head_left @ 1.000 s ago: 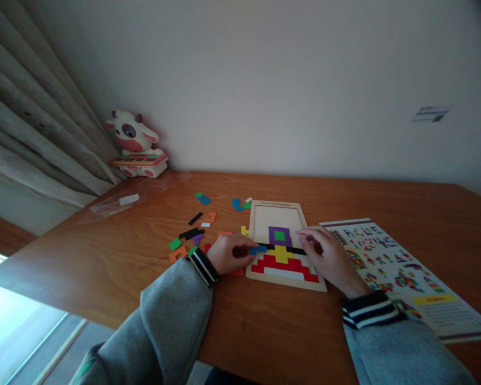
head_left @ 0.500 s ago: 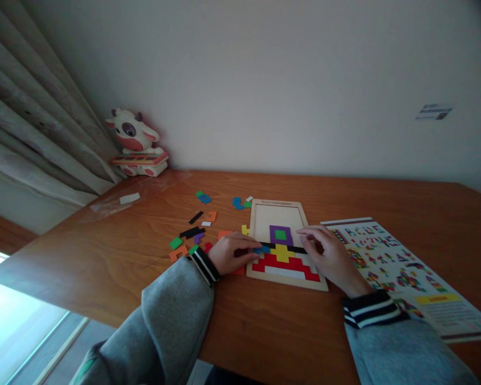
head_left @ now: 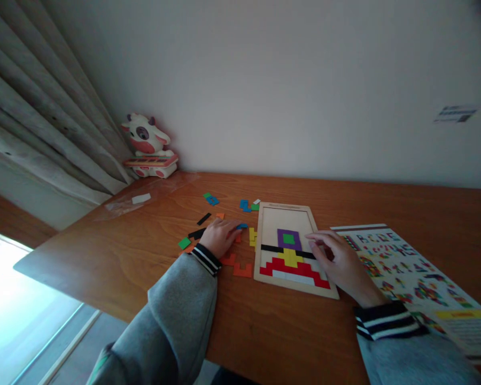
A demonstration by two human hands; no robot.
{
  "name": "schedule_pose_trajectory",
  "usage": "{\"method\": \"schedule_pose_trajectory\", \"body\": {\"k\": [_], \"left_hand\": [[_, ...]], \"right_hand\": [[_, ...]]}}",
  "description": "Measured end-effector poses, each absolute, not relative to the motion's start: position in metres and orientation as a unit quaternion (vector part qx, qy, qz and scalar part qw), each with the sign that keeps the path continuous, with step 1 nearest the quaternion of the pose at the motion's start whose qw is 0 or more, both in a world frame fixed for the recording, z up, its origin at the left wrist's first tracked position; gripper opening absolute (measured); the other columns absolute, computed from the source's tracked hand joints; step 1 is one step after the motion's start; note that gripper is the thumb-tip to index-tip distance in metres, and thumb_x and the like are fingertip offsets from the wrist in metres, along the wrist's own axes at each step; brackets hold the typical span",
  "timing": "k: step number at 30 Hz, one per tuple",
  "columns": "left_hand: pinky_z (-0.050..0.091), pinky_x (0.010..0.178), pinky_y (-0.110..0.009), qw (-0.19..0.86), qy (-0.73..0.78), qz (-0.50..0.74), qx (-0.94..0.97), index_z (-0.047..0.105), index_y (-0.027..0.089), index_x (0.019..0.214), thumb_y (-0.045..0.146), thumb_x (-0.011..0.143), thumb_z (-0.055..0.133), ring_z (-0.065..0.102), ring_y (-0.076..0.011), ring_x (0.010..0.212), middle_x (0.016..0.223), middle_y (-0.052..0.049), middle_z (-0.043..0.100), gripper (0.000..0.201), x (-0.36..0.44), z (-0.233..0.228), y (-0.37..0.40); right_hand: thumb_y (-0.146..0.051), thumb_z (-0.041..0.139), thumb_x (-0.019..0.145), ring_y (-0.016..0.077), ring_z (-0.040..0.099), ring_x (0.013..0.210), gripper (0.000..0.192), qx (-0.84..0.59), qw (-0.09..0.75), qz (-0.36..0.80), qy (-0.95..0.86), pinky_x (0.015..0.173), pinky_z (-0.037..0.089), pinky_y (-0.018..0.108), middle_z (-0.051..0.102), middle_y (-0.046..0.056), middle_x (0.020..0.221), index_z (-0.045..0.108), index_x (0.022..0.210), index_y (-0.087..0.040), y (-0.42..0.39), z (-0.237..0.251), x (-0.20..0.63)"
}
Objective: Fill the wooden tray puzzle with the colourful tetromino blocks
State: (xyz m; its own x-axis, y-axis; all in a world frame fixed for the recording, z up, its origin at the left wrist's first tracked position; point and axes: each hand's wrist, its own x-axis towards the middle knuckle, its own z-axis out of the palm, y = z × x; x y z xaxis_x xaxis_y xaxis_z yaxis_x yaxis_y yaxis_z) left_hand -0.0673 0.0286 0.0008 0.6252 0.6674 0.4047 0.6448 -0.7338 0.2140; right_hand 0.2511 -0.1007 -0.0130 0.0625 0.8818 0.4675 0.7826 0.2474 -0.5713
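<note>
left of the wooden puzzle tray [head_left: 289,218], a blue piece [head_left: 242,226] is touched by the nearer left hand [head_left: 218,238], grip unclear, the right hand [head_left: 337,261] narrowly parted.

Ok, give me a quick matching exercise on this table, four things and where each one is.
1. Toy cow
2. Printed sheet
3. Green square in the wooden tray
4. One blue piece

A. At the left hand
B. Near the curtain
C. Framed by purple
D. Right of the tray

Pairs: 1-B, 2-D, 3-C, 4-A
</note>
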Motion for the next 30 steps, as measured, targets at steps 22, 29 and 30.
{"method": "schedule_pose_trajectory", "body": {"k": [22,29,30], "left_hand": [[0.054,0.094,-0.041,0.010,0.236,0.208,0.949,0.072,0.022,0.110,0.038,0.097,0.053,0.066,-0.0247,0.110,0.122,-0.009,0.070,0.029,-0.066,0.006,0.022],[0.051,0.100,-0.041,0.017,0.150,0.204,0.967,0.071,0.020,0.114,0.034,0.098,0.051,0.063,-0.0234,0.114,0.122,-0.010,0.069,0.029,-0.065,0.004,0.020],[0.052,0.099,-0.040,0.017,0.166,0.205,0.965,0.071,0.019,0.113,0.033,0.098,0.050,0.065,-0.0228,0.111,0.120,-0.010,0.070,0.029,-0.067,0.005,0.021]], "right_hand": [[-0.037,0.049,0.096,0.0234,0.060,0.096,0.024,-0.610,0.399,0.077,-0.681,0.086,0.050,0.042,0.062,0.009,0.109,0.063,0.108,-0.023,-0.102,-0.012,0.250],[-0.036,0.050,0.096,0.0228,0.060,0.096,0.023,-0.608,0.399,0.074,-0.682,0.087,0.050,0.041,0.062,0.009,0.109,0.063,0.109,-0.023,-0.100,-0.017,0.252],[-0.036,0.050,0.096,0.0228,0.060,0.097,0.023,-0.608,0.400,0.073,-0.682,0.087,0.050,0.041,0.062,0.009,0.108,0.063,0.109,-0.023,-0.100,-0.017,0.253]]}}
